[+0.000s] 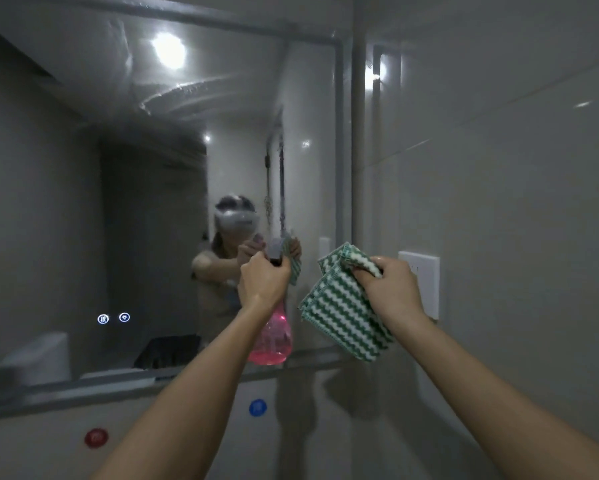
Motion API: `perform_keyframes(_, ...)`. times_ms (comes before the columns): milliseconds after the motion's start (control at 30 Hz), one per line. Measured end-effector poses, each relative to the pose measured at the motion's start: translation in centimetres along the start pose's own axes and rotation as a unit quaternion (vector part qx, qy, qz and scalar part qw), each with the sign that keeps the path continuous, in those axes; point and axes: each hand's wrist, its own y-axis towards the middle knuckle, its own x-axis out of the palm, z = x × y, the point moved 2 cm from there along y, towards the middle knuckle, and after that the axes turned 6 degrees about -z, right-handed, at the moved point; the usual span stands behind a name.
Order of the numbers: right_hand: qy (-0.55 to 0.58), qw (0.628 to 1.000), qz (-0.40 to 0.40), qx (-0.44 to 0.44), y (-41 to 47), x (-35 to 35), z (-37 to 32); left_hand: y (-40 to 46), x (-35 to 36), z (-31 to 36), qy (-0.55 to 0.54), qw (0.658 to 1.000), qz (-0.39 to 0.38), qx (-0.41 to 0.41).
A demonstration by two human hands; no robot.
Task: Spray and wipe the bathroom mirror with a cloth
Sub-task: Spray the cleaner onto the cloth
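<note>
Pink liquid fills the spray bottle (273, 336) that your left hand (262, 282) grips around the neck at the centre of the frame, nozzle aimed at the bathroom mirror (118, 188). Just to its right, your right hand (389, 289) clutches a green-and-white striped cloth (339, 313), which hangs bunched and clear of the glass. Streaks and droplets already show on the mirror's upper middle and run down above the bottle, so you appear to be in the spraying step. Below the mirror, low in the frame, sit a blue dot (257, 407) and a red dot (96, 437). Next, bring the cloth flat onto the wet patch and wipe across it.
</note>
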Motion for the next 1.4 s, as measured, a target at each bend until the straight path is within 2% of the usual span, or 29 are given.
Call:
perform_keyframes(333,-0.024,0.998,-0.011,0.055,-2.0,1.2,2.8,-2.4,1.9,-3.3,-0.004,1.0,-0.009,-0.03)
perform_keyframes(833,-0.02,0.992,-0.021,0.124,-5.6,1.7,7.9,-8.4,6.2,-10.8,-0.023,0.988,-0.074,-0.136)
perform_keyframes(1167,-0.005,0.987,-0.031,0.158,-6.9,2.4,11.4,-12.0,7.1,-15.8,-0.033,0.986,-0.105,-0.129)
perform_keyframes(1400,0.017,0.985,-0.096,0.144,-6.6,7.5,11.0,-12.6,1.6,-18.8,-0.041,0.987,-0.038,-0.151)
